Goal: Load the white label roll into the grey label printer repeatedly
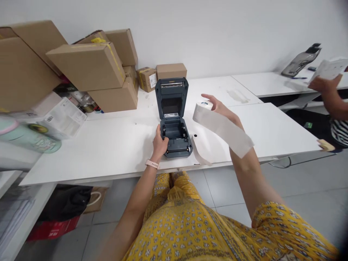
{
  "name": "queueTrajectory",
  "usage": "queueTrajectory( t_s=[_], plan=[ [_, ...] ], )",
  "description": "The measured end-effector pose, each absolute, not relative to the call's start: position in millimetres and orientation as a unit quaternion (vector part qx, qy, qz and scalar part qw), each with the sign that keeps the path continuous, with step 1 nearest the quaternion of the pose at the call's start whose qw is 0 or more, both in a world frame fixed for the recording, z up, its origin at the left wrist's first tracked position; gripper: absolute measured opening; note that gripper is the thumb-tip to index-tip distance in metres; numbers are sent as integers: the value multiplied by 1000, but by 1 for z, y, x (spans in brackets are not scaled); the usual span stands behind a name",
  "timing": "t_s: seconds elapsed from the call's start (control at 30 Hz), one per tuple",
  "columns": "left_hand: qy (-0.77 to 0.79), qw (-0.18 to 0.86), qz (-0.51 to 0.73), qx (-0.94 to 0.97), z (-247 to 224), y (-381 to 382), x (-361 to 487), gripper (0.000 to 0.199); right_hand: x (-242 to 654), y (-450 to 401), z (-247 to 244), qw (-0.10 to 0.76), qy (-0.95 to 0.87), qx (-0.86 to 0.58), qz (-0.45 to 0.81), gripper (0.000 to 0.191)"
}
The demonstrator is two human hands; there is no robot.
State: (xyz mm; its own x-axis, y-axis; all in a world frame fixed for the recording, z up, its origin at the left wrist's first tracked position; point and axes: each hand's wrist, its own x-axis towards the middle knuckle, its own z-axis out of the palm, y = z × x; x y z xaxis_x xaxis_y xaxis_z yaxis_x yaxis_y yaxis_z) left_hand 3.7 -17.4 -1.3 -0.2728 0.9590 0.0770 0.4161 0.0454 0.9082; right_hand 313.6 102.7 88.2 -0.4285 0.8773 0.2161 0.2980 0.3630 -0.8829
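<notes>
A dark label printer (174,145) stands on the white table with its lid (172,95) raised and its roll bay exposed. My left hand (160,142) grips the printer's left side, thumb over the near rim. To the right of the printer, my right hand (219,107) holds a roll of white labels (201,110) above the table. A long strip of the roll hangs loose toward me, across my forearm. Beneath it, a separate piece of white paper strip (199,150) lies by the printer's right side, next to a small black spot.
Cardboard boxes (87,67) are stacked at the back left, near a white box (65,117) and a mint-green bottle (29,136). Smaller boxes (171,69) stand behind the printer. At far right another person's hand (324,85) holds a white package near a clear bottle (300,61).
</notes>
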Motion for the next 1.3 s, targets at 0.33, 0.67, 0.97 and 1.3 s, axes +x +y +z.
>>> queueTrajectory(
  t_s=[0.33,0.67,0.97,1.3],
  plan=[
    [657,302,450,525,0,-19,4,87,342,145,4,321,-714,-431,448,109],
    [651,298,462,524,-6,-17,2,86,297,149,-9,296,-724,-426,456,96],
    [644,299,475,519,-7,-17,3,84,319,66,69,422,-717,-399,385,57],
    [658,266,473,522,3,-23,7,46,285,7,-25,359,-719,-512,304,49]
  ],
)
